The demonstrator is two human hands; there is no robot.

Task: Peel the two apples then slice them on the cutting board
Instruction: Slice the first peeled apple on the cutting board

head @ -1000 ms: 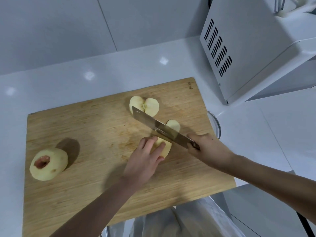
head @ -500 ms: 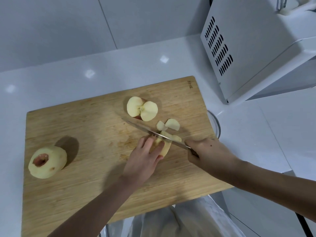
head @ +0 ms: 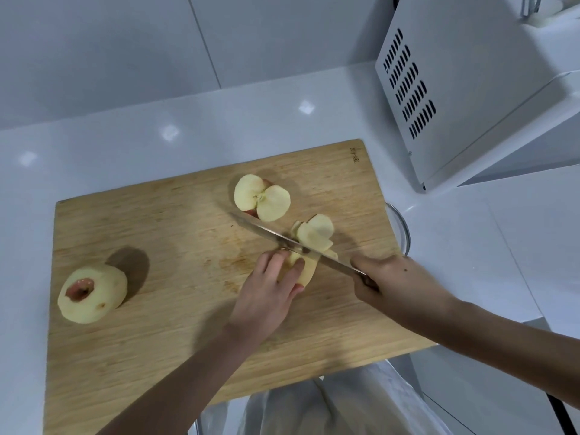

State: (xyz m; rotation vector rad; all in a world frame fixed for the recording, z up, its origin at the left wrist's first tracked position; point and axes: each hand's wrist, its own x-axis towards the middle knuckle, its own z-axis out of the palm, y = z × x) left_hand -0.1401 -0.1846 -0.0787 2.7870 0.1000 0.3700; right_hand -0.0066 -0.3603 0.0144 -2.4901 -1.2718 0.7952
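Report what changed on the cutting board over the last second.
The knife came down and cut into the apple piece; more slices now lie beyond it. The right hand still grips the knife, the left hand still holds the piece. The peeled apple and the apple half stayed put.

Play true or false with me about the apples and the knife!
1. The right hand holds the knife. True.
2. The left hand touches no apple. False: it holds down the apple piece being sliced.
3. A whole peeled apple sits on the left side of the cutting board. True.
4. The apple half beyond the knife lies cut side down. False: its cut face points up, core showing.
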